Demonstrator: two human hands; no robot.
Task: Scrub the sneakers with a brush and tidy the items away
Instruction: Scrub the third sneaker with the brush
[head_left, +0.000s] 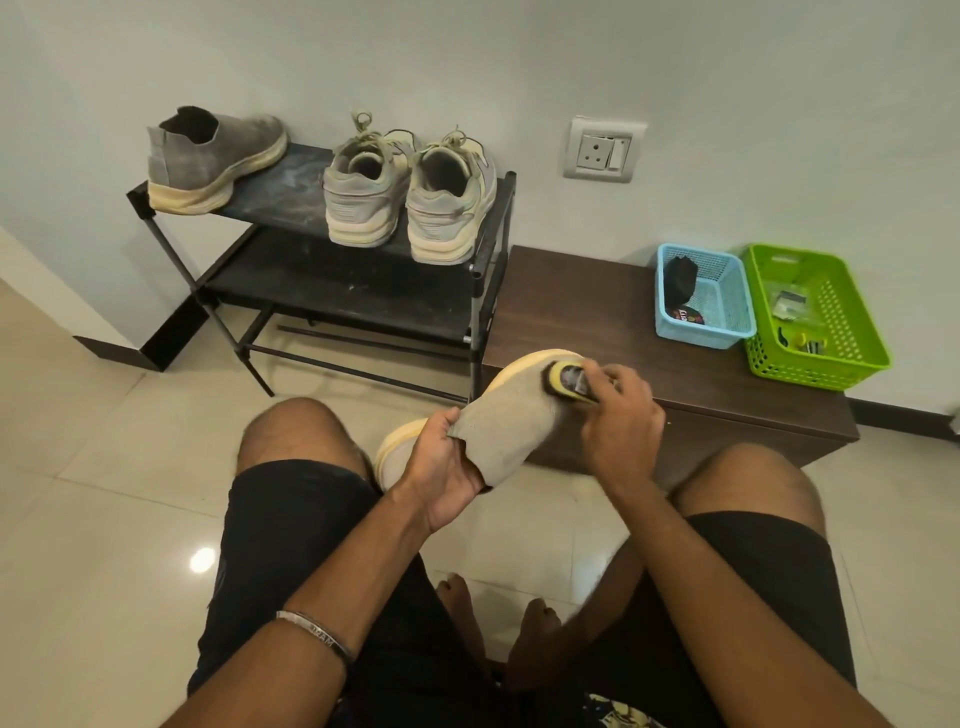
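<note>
Held grey knit sneaker (498, 431), yellowed sole, brush (569, 382) on toe.

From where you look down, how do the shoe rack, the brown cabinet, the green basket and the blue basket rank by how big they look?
1 and 2. Shoe rack and brown cabinet: they look alike in size, so I won't rank them.
3. Green basket.
4. Blue basket, plainly the smallest.
</note>
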